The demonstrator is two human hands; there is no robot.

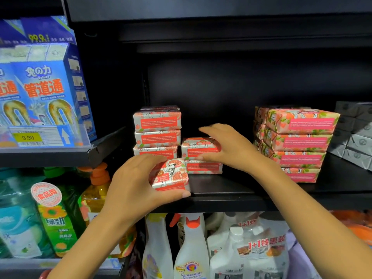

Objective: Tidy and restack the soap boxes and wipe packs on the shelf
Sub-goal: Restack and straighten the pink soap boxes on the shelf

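My left hand [132, 184] grips a red-and-white soap box [171, 175] at the front of the black shelf [225, 198], tilted face up. My right hand [223, 147] holds the upper soap box [198, 148] of a short two-box stack, thumb in front, fingers over the top. The lower box [203, 167] lies under it. To the left stands a stack of red-label soap boxes [158, 128]. At the right, a taller stack of pink-label soap boxes [298, 141] leans slightly.
Grey boxes [356, 133] sit at the far right of the shelf. Blue drain-cleaner boxes [46, 93] stand on the upper left shelf with a price tag [28, 137]. Detergent bottles [58, 216] and spray bottles [191, 248] fill the shelves below.
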